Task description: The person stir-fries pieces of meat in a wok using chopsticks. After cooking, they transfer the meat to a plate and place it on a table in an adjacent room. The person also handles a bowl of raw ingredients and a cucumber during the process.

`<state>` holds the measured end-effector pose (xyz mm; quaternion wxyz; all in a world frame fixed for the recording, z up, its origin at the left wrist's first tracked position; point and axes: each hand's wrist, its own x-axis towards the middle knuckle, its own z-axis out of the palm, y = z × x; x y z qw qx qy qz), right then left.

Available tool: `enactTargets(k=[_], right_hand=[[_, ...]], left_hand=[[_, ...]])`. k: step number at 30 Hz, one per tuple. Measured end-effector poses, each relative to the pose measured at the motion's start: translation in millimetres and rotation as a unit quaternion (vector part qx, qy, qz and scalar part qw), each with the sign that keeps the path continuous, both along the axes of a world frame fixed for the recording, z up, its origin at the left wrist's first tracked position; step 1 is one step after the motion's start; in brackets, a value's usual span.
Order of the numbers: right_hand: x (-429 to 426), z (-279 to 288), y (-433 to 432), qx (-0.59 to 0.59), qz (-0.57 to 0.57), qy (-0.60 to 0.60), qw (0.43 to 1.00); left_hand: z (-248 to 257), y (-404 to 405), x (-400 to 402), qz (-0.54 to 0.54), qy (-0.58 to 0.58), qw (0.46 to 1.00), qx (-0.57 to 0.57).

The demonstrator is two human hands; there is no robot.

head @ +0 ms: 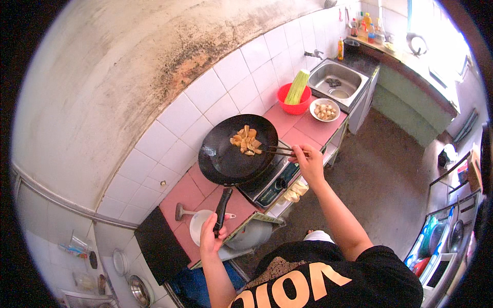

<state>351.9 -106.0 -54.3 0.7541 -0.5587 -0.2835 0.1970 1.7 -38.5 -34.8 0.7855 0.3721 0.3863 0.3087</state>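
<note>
My left hand (213,235) is closed on the black handle of a wok (225,169), which stands tilted over a gas stove (274,185). Browned food pieces (245,141) lie together on the wok's inner surface. Between the fingers of my right hand (307,159) is a pair of chopsticks (280,151), their tips at the right edge of the food. Just below and left of the wok handle, a white bowl (197,224) rests on the pink-tiled counter (185,192), partly hidden by my left hand. A tool with a pale handle (181,211) lies beside that bowl.
Past the wok, a red plastic bowl (284,103) holds a peeled green vegetable (297,87). A white bowl of pale chunks (324,111) stands next to it. Farther back are a steel sink (356,82) with a wall tap (314,54) and several bottles (364,27) on a ledge.
</note>
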Motion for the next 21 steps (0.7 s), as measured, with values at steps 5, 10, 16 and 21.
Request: enactTargets(k=[5,10,16,21], right_hand=[[1,-1,-6,-0.009,0.031,0.025,0.999],[2,-2,-5,0.027,0.015,0.038,0.999],[7,-8,-1,0.019,0.015,0.053,0.998],[19,-11,28,0.028,0.001,-0.027,0.999]], left_hand=[[3,-1,1,0.003,0.014,1.0,0.001],[7,-2,4,0.011,0.041,0.999,-0.003],[7,3,1,-0.019,0.028,0.999,-0.007],[6,3,-3,-0.019,0.001,1.0,-0.011]])
